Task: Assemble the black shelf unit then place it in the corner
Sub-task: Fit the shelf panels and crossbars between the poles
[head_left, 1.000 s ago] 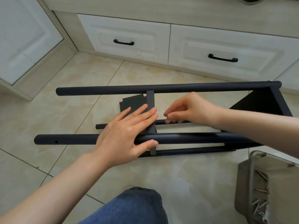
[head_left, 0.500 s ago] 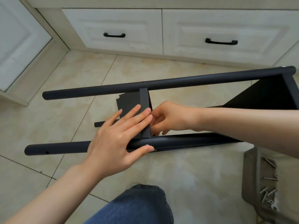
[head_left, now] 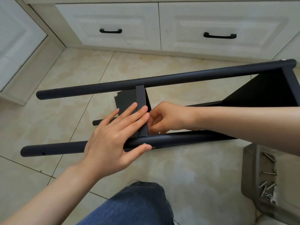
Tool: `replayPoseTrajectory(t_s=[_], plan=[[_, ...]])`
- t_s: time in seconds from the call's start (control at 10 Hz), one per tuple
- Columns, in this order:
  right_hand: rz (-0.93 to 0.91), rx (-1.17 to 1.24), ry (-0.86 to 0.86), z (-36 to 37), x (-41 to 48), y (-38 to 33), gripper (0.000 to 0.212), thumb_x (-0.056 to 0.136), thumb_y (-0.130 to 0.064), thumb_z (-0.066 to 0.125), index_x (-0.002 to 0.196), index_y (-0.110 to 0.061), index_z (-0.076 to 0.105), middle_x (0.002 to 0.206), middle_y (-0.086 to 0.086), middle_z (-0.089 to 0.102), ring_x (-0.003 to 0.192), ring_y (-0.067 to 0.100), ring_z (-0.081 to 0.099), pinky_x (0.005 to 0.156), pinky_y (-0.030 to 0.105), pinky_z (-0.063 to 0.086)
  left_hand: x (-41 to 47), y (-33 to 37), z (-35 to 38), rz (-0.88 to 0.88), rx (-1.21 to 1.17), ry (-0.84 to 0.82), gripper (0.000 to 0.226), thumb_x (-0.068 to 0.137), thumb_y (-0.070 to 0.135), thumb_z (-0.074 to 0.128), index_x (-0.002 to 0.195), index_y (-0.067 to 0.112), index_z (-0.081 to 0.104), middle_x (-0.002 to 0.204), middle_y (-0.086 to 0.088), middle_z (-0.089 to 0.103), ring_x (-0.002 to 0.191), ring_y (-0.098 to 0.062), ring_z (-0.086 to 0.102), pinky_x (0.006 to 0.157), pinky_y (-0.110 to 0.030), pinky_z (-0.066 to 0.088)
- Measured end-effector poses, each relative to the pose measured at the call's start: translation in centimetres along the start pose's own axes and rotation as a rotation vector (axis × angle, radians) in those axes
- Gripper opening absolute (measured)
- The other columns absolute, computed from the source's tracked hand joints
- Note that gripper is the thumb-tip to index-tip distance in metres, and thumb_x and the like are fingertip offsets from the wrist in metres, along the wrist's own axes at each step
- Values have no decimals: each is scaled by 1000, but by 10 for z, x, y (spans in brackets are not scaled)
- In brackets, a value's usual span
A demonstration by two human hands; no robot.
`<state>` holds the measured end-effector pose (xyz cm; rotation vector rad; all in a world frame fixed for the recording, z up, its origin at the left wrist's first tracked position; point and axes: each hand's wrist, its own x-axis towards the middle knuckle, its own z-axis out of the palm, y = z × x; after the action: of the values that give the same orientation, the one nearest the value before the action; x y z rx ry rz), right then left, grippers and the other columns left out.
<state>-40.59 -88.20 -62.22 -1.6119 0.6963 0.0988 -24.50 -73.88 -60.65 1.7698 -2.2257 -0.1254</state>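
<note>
The black shelf unit lies on its side on the tiled floor. Its far pole (head_left: 194, 77) and near pole (head_left: 53, 147) run left to right, and a thinner third pole (head_left: 97, 122) shows below them. A black shelf panel (head_left: 125, 99) stands between the two poles. My left hand (head_left: 112, 138) lies flat on this panel with straight fingers, its thumb against the near pole beside a silver screw head (head_left: 144, 144). My right hand (head_left: 168, 117) is curled against the panel's right side, pinching something small and pale. Another black shelf (head_left: 266, 91) closes the unit's right end.
A grey tray (head_left: 250, 176) holding several loose screws (head_left: 267, 185) sits on the floor at the right. White drawers (head_left: 113, 21) with black handles run along the back, and a white cabinet stands at the left. My knee in blue jeans (head_left: 138, 205) is at the bottom.
My right hand has moved left and tucked in against the panel's right side. My left hand has stayed flat on the panel. The view has shifted.
</note>
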Motion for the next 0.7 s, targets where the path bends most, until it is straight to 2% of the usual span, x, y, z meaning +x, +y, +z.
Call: replayPoseTrajectory(t_s=[0.2,0.4,0.5,0.6,0.7], plan=[[-3,51,-16,0,1,2,19,85,0,66,72,-15,68,73,4,68,62,8,61,61,18,50,-2,0,-1,0,0,3,68,92,57,55,147,17,50,157,4,42,150,-18,34,115,-51,38],[-14,96,-102,-4,2,4,15,87,1,64,78,-10,69,72,4,67,64,8,60,60,16,48,-2,-1,0,2,-2,-3,68,93,57,55,148,17,49,158,4,42,150,-18,33,115,-52,39],[45,148,-172,-10,5,4,9,91,-4,62,88,-5,71,80,5,70,75,9,65,67,18,52,-2,0,0,4,1,-5,68,93,58,54,148,18,48,158,3,42,150,-18,33,116,-50,38],[59,182,-199,-12,8,6,12,93,-6,62,87,-6,72,81,3,71,78,10,66,68,19,52,-1,0,-1,5,1,-2,68,93,57,54,148,18,49,158,4,41,150,-18,33,116,-49,38],[87,198,-206,-10,14,10,15,94,-4,61,102,6,69,91,11,69,82,15,63,74,23,55,-2,-1,-1,6,0,3,68,93,57,55,148,18,49,157,4,42,150,-18,33,116,-48,38]])
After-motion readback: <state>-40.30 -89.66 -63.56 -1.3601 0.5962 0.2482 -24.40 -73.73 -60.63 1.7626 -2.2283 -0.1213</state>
